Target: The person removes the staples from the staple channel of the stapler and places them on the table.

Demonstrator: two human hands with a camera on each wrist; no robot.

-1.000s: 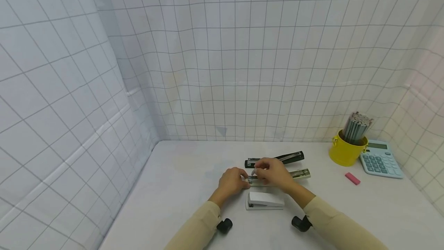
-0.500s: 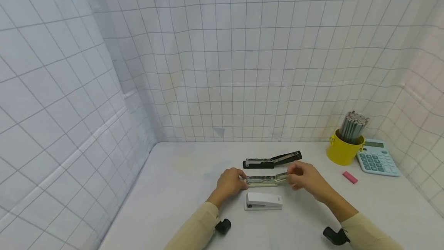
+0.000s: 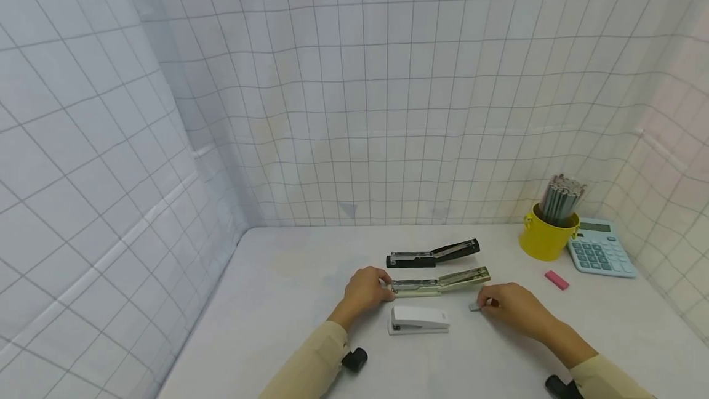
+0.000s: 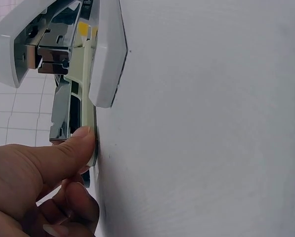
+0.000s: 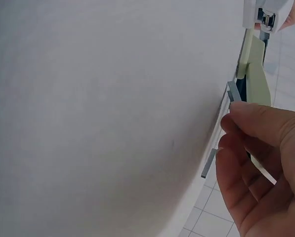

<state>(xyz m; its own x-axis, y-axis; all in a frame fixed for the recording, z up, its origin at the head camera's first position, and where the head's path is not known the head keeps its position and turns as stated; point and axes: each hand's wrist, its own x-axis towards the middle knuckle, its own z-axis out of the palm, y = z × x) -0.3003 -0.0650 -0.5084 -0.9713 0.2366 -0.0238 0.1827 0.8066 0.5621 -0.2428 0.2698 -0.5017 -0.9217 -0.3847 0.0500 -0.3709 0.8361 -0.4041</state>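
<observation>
A pale green stapler (image 3: pixel 416 293) lies unfolded on the table, its top arm swung back to the right. My left hand (image 3: pixel 365 291) pinches the left end of its base; the thumb (image 4: pixel 80 143) presses the near side. In front of it stands a white stapler (image 3: pixel 418 320), and behind it lies a black stapler (image 3: pixel 411 261), also unfolded. To the right, low over the table, my right hand (image 3: pixel 517 308) pinches a short grey strip of staples (image 5: pixel 233 92) between thumb and finger. A second grey strip (image 5: pixel 209 163) shows beside the lower fingers; whether they hold it I cannot tell.
At the back right, a yellow bucket (image 3: pixel 541 240) holds a bundle of grey sticks (image 3: pixel 562 199). Beside it lies a light blue calculator (image 3: pixel 602 254), with a pink eraser-like block (image 3: pixel 556 279) in front. White gridded sheets surround the white table (image 3: pixel 288 300).
My right hand has moved right and toward me, from over the pale green stapler to the table beside it, uncovering the staple rail. My left hand stays at the stapler's left end.
</observation>
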